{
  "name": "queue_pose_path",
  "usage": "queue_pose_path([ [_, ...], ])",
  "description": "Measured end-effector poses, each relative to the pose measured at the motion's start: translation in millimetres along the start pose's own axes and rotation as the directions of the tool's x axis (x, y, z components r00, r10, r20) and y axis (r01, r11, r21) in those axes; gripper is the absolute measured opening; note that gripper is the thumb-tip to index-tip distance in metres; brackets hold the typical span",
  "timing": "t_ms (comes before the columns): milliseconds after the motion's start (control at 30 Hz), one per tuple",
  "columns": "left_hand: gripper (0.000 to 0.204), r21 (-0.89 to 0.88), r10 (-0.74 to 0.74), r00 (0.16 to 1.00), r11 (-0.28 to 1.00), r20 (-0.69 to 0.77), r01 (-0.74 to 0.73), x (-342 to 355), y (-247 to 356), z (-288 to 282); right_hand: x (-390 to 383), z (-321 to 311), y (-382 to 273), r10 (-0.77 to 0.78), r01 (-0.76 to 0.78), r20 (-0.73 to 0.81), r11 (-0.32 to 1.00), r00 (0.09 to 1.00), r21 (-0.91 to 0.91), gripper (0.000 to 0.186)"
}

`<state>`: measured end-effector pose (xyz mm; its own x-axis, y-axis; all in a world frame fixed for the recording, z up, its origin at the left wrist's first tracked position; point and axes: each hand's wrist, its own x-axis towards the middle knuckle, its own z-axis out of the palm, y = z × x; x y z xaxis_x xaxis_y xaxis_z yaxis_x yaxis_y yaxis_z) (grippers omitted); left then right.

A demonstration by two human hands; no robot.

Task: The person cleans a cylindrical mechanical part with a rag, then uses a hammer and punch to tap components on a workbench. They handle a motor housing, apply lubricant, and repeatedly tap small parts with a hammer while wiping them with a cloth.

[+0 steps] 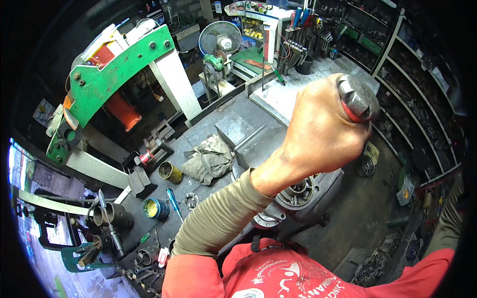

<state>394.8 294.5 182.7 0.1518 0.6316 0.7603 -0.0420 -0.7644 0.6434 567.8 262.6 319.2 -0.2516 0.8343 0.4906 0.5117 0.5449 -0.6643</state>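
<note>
My left hand point(325, 126) is raised high over the bench, its fingers closed around a metal tool with a red band point(355, 99). Only the tool's blunt, faceted metal end shows past the fist, so its kind is unclear. Below the forearm, partly covered by it, lies a grey metal machine housing point(310, 201) with a round opening and parts inside. A crumpled grey-green cloth point(208, 161) rests on the bench left of the housing. On the right side only my sleeved right forearm point(448, 221) shows; the right hand is out of sight.
A blue-handled screwdriver point(173, 199), a blue tin of yellow grease point(155, 208) and a yellow can point(170, 172) stand or lie on the dark bench point(198, 134). A green and white press frame point(124, 74) rises at left. Shelves of parts point(412, 99) line the right.
</note>
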Motion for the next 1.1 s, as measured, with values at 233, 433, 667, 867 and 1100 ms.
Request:
queue_pose_path([
  [233, 0.017, -0.036, -0.111, 0.988, 0.993, 0.110, 0.116, 1.7, 8.0, -1.4, -1.3, -5.6, 5.1, 0.004, -0.003, -0.015, 0.998, 1.000, 0.055, 0.058],
  [433, 0.035, 0.111, -0.235, 0.972, 0.966, -0.001, 0.234, -0.7, 26.3, -2.2, -3.5, -13.8, 11.4, -0.033, 0.034, -0.024, 0.999, 0.999, 0.029, 0.059],
  [667, 0.020, -0.046, -0.157, 0.988, 0.986, -0.001, 0.157, -3.3, 14.2, 0.8, -5.6, -16.0, 11.7, -0.032, 0.033, -0.040, 0.999, 0.999, 0.019, 0.060],
  [867, 0.015, -0.045, -0.045, 0.998, 0.998, 0.046, 0.047, -3.7, 1.5, 0.7, -2.3, -15.4, 4.8, -0.055, 0.056, -0.053, 0.998, 0.997, 0.009, 0.061],
  [1100, 0.013, 0.073, 0.033, 0.992, 0.997, -0.123, -0.024, -8.0, -1.2, 15.0, 0.6, -4.7, 3.1, -0.075, 0.076, -0.041, 0.997, 0.996, 0.024, 0.063],
])
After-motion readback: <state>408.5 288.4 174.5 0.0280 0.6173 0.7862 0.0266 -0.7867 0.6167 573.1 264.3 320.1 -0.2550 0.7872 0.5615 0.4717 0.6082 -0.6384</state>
